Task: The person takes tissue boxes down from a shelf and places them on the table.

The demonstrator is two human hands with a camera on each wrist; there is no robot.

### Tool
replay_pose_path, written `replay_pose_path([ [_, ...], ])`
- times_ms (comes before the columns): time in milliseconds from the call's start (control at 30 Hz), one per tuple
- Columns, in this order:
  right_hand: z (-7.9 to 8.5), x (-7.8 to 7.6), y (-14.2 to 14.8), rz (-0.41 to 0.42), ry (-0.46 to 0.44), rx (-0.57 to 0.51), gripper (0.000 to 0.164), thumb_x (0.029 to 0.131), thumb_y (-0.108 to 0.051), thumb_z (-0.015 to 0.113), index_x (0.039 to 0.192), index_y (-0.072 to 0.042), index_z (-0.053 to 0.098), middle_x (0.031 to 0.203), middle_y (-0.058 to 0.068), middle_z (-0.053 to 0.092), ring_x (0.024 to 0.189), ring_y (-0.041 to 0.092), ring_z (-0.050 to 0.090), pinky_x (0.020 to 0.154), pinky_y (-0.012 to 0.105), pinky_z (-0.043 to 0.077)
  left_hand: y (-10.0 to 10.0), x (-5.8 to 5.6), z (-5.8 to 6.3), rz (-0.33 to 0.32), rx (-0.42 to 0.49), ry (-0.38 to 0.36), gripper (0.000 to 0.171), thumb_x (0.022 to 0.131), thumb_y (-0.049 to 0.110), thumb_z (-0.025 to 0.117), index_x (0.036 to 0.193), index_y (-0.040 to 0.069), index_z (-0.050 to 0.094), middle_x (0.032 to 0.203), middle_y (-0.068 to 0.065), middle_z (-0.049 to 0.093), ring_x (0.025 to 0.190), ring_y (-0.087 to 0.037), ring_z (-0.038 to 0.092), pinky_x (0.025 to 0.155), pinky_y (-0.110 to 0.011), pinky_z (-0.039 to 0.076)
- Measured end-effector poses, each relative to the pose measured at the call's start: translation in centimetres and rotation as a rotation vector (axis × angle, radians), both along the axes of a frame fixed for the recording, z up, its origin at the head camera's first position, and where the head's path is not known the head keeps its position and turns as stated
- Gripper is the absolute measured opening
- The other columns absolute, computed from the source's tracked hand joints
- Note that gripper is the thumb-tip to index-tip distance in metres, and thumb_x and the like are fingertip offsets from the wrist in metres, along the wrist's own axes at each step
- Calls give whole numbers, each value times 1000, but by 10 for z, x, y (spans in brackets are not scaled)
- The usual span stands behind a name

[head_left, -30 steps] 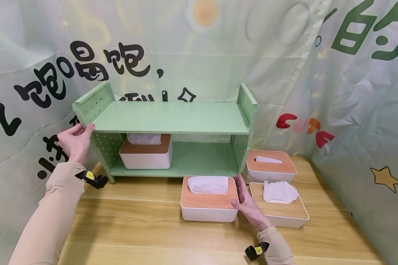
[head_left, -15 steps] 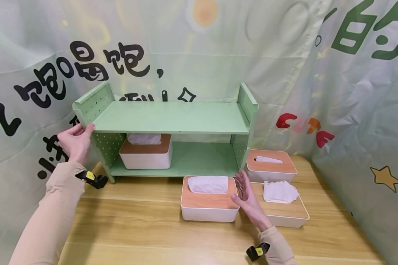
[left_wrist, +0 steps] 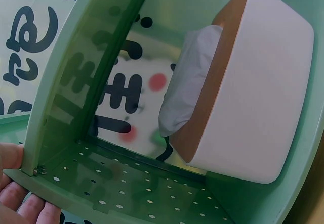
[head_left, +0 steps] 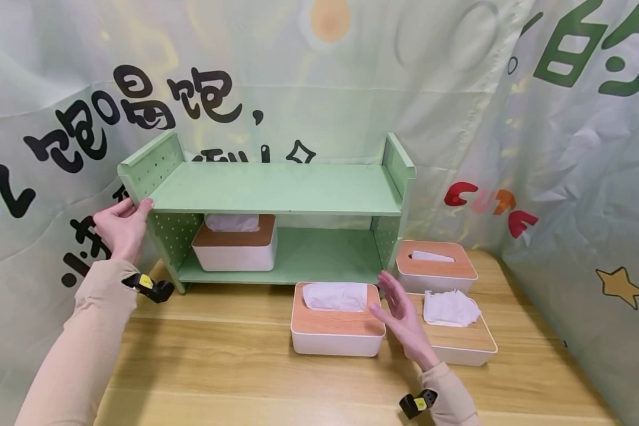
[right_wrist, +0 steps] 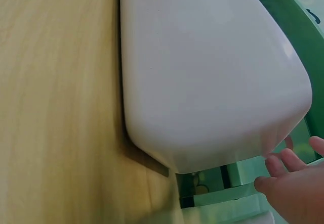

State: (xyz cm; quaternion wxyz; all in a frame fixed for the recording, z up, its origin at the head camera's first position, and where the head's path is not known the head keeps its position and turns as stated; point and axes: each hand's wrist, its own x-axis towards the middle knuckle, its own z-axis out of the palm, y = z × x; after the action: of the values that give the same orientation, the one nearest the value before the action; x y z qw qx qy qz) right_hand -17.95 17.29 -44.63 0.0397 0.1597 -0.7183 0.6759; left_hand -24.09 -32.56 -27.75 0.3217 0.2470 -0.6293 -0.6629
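My left hand (head_left: pixel 121 228) pinches the front edge of the left side panel of a green two-tier shelf (head_left: pixel 282 189). In the left wrist view its thumb and fingers (left_wrist: pixel 35 208) lie on either side of that perforated panel. A white tissue box (head_left: pixel 338 345) with a wooden lid and a tissue poking out stands on the table before the shelf. Beside its right end, my right hand (head_left: pixel 404 322) is spread with nothing in it. The right wrist view shows the fingertips (right_wrist: pixel 277 166) just past the box's corner.
Another tissue box (head_left: pixel 234 258) sits on the lower shelf, towards the left. Two more stand right of the shelf: one at the back (head_left: pixel 436 284), and a lighter-lidded box (head_left: pixel 463 356) partly behind my right hand. Printed cloth (head_left: pixel 319 106) hangs behind the wooden table (head_left: pixel 234 378).
My right hand has come away from the tissue box's right end, its fingers spreading and moving slightly right. The left hand, shelf and boxes have stayed in place.
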Motion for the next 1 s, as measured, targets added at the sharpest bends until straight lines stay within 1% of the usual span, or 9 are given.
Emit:
replay_pose_path([
  [133, 5, 0, -1, 8, 13, -3, 72, 96, -4, 63, 158, -5, 26, 164, 21, 27, 153, 36, 24, 121, 10, 23, 0, 0, 0, -1, -1, -1, 41, 84, 15, 80, 124, 12, 71, 75, 23, 71, 68, 7, 64, 64, -4, 51],
  [267, 12, -1, -1, 27, 45, 24, 70, 97, -5, 63, 157, -5, 28, 163, 18, 30, 152, 35, 26, 121, 10, 24, 1, 0, 1, -6, 4, 0, 41, 84, 15, 80, 124, 13, 71, 91, 12, 77, 67, 7, 65, 64, -5, 52],
  [367, 16, -3, -1, 44, 77, 61, 69, 97, -5, 64, 157, -4, 29, 162, 18, 33, 151, 35, 27, 119, 7, 25, 2, 0, 2, -10, 10, 9, 41, 84, 14, 80, 124, 12, 71, 84, 17, 76, 67, 7, 65, 63, -4, 52],
  [433, 19, -5, -1, 54, 90, 87, 69, 96, -6, 65, 156, -3, 30, 161, 19, 33, 151, 37, 28, 118, 6, 25, 2, 0, 2, -14, 11, 16, 41, 84, 13, 80, 124, 11, 70, 72, 23, 71, 66, 7, 65, 62, -4, 52],
  [500, 21, -6, -1, 64, 89, 109, 69, 96, -7, 65, 156, -4, 30, 161, 19, 34, 151, 38, 28, 117, 5, 25, 2, 0, 3, -16, 12, 23, 41, 84, 12, 79, 125, 10, 70, 63, 25, 64, 66, 7, 64, 62, -4, 52],
  [633, 27, -9, -2, 80, 86, 139, 69, 97, -10, 66, 156, -6, 31, 161, 19, 34, 151, 38, 29, 116, 4, 24, 2, 1, 2, -16, 11, 22, 41, 84, 12, 79, 125, 11, 70, 66, 25, 67, 66, 7, 65, 62, -4, 52],
  [733, 32, -11, -4, 94, 110, 152, 67, 97, -9, 65, 155, -5, 34, 161, 20, 35, 150, 38, 30, 117, 6, 25, 2, 1, 2, -14, 9, 18, 41, 84, 12, 79, 124, 11, 70, 69, 25, 69, 67, 7, 65, 63, -4, 52],
  [867, 41, -15, -8, 135, 151, 157, 62, 97, -6, 64, 152, 0, 37, 159, 22, 37, 149, 40, 30, 116, 8, 30, 2, 0, 1, -16, 4, 22, 41, 85, 12, 79, 125, 10, 70, 63, 26, 65, 66, 7, 64, 62, -4, 51],
  [1000, 50, -19, -13, 179, 167, 182, 59, 98, -6, 63, 150, 4, 38, 158, 23, 37, 150, 41, 28, 113, 8, 34, 1, 1, 0, -15, -1, 29, 41, 85, 12, 78, 125, 9, 69, 58, 27, 62, 64, 8, 64, 61, -4, 51],
])
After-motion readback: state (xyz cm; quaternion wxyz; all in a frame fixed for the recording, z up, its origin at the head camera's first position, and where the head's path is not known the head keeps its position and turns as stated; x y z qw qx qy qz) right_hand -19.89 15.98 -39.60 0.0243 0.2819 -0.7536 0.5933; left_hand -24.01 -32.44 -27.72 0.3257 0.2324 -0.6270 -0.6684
